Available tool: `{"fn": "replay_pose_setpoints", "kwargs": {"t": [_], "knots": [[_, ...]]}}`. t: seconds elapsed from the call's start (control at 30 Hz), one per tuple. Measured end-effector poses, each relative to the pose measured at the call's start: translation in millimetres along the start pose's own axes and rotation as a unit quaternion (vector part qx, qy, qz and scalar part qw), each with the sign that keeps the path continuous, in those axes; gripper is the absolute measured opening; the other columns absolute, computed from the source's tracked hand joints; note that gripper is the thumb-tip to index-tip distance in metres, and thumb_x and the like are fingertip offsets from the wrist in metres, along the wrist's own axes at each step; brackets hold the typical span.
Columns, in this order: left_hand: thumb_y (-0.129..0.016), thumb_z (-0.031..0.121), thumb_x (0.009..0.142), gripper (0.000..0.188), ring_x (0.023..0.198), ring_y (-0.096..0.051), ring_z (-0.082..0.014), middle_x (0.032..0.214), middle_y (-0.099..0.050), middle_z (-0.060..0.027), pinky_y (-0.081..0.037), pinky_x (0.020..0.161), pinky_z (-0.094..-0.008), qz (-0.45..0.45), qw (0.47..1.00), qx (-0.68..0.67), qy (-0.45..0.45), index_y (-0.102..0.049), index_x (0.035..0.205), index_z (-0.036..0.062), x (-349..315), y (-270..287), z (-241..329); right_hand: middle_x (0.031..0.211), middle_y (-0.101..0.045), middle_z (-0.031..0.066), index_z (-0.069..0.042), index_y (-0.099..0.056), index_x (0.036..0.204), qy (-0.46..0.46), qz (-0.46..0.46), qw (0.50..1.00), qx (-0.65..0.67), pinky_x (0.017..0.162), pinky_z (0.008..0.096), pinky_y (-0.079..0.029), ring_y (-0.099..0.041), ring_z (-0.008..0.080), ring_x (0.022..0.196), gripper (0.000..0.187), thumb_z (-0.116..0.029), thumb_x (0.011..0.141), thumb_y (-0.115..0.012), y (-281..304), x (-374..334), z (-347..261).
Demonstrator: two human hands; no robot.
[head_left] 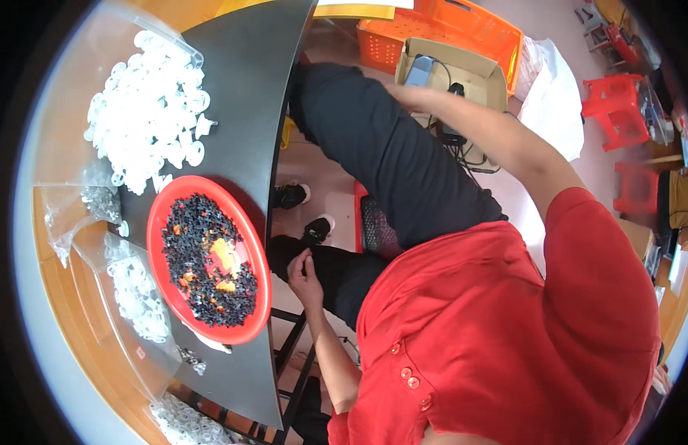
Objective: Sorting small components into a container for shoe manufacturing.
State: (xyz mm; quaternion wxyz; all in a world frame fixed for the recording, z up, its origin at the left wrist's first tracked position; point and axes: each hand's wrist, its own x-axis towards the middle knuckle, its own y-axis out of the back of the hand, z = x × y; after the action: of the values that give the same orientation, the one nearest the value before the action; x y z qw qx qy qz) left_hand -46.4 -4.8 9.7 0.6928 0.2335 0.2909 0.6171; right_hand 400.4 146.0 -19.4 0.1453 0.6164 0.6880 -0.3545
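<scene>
Resting on the person's dark trousers [381, 159], the left hand [305, 276] sits on the lower leg near the knee, well off the near edge of the black table [244, 89]; its fingers are curled loosely inward, and whether they pinch anything small cannot be told from this angle. The forearm behind it runs up from the lower edge of the picture, its long axis pointing toward the table's edge. The right hand [405, 95] reaches away over the raised thigh toward an open cardboard box [462, 74] on the floor; its fingers look extended and flat, holding nothing that shows, though the hand is small and partly foreshortened here. That arm's long axis points toward the box and the orange crate [448, 33] beyond it.

Nearest the left hand on the table is a round red tray [162, 222], lying close to the table's near edge. It holds a spread of small black parts [199, 256] with a few orange pieces [224, 256] among them. Toward the far left corner lies a heap of white plastic rings [151, 111], partly on a clear bag. More white rings [136, 293] sit in a clear bag just beside the tray, at the table's left edge. Black shoes [292, 195] show on the floor below the table's edge. Red stools [618, 107] stand well apart on the right.
</scene>
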Motion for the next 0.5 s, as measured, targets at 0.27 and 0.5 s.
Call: {"fn": "replay_pose_setpoints", "kwargs": {"t": [0.27, 0.5], "knots": [[-0.059, 0.012, 0.089, 0.019, 0.099, -0.060, -0.0227, 0.102, -0.065, -0.0097, -0.045, 0.090, -0.0337, 0.014, 0.999, -0.036, 0.023, -0.068, 0.105, 0.0055, 7, -17, 4, 0.088, -0.065, 0.0024, -0.006, -0.065, 0.106, 0.054, 0.204, 0.941, -0.264, 0.056, 0.0241, -0.051, -0.061, 0.0093, 0.070, 0.026, -0.025, 0.090, -0.057, 65, -101, -114], [-0.058, 0.009, 0.089, 0.019, 0.097, -0.061, -0.0222, 0.100, -0.066, -0.0100, -0.046, 0.088, -0.0331, 0.015, 0.999, -0.027, 0.023, -0.068, 0.104, 0.0032, 3, -14, 7, 0.083, -0.064, 0.0000, -0.005, -0.067, 0.104, 0.210, 0.256, 0.891, -0.310, 0.065, 0.0205, -0.048, -0.058, 0.0060, 0.073, 0.030, -0.031, 0.089, -0.062, 84, -64, -153]]}}
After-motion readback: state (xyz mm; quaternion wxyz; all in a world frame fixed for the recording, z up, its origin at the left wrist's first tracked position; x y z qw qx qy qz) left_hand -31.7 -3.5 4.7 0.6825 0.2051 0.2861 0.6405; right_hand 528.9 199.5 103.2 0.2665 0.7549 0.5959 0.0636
